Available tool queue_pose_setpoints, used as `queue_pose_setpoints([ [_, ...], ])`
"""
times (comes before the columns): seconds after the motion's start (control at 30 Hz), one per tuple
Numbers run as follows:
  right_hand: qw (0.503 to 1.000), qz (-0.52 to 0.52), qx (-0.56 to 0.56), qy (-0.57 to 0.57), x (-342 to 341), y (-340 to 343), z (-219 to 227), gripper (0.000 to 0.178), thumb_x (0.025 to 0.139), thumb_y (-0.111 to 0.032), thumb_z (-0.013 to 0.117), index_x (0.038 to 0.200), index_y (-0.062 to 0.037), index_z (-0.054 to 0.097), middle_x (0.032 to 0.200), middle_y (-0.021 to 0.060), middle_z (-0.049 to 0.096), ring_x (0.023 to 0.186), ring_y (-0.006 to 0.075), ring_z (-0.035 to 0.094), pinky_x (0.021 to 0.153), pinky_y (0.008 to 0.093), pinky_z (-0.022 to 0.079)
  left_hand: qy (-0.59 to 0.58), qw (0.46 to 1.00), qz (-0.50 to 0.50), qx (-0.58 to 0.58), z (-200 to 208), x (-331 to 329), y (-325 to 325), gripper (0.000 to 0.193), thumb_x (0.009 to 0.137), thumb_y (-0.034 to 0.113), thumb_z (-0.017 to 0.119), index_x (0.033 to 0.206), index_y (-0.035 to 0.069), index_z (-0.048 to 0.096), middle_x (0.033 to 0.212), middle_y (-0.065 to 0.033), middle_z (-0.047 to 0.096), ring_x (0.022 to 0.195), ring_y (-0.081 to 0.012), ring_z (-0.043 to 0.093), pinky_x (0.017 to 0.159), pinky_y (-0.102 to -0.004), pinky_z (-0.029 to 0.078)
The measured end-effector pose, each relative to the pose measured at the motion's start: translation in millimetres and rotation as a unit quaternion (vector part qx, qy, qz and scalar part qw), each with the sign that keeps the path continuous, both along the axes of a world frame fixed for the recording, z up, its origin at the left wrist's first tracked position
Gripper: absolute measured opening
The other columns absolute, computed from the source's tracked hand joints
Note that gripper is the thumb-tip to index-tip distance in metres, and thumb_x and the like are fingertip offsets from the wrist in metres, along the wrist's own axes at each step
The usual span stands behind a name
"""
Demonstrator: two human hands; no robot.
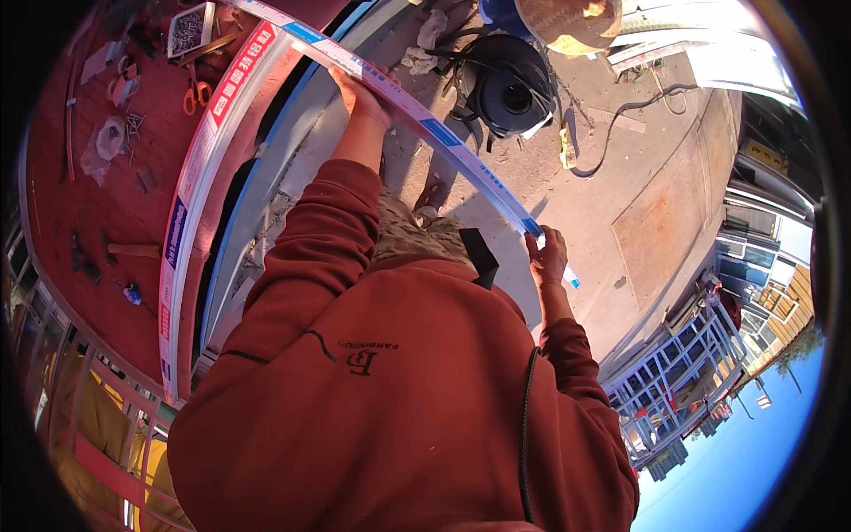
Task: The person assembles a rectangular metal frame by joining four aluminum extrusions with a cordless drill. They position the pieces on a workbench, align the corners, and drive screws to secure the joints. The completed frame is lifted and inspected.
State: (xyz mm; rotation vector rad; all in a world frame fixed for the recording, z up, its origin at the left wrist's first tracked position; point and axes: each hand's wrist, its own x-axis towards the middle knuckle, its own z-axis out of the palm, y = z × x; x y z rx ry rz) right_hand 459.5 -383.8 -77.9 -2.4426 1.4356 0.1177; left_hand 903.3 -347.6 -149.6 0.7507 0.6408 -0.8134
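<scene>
A long, narrow profile strip (439,133) wrapped in blue and white printed film runs across in front of me, sloping from the far left down to the right. My left hand (362,99) grips it along its middle stretch, with some fingers hidden behind it. Close to its right end, my right hand (548,254) has its fingers closed on the same strip, and a short tip sticks out past them. Beside my left arm, a second profile (199,160) with red and white film lies along the edge of the red table (80,208).
The table holds a white box of screws (206,35), orange-handled scissors (197,96), a clear plastic bag (108,140) and a hammer (133,250). A black coil (510,84) and a dark cable (612,146) lie on the floor ahead. Metal frames (674,372) stand to the right.
</scene>
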Motion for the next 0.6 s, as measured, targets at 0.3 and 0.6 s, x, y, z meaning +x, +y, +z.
queue_pose_setpoints([
  [0.3,0.999,-0.025,-0.004,0.046,-128,-6,-1,0.033,0.079,-0.025,0.074,0.106,-0.0096,0.064,0.103,0.0086,0.064,0.100,0.0294,0.059,0.088,0.0400,0.045,0.012,0.997,-0.069,-0.033,-4,-109,-6,0.071,0.081,0.078,0.037,0.082,0.008,0.052,0.073,-0.0085,0.058,0.066,-0.0271,0.055,0.077,-0.0443,0.048],
  [0.6,0.999,-0.002,-0.040,-0.034,-185,-8,-15,0.028,0.077,-0.021,0.073,0.100,-0.0111,0.062,0.096,0.0057,0.065,0.095,0.0275,0.061,0.086,0.0384,0.045,0.009,0.997,-0.082,0.008,-3,-211,-22,0.089,0.068,0.096,0.021,0.068,0.011,0.047,0.057,-0.0012,0.045,0.053,-0.0197,0.041,0.058,-0.0360,0.042],
])
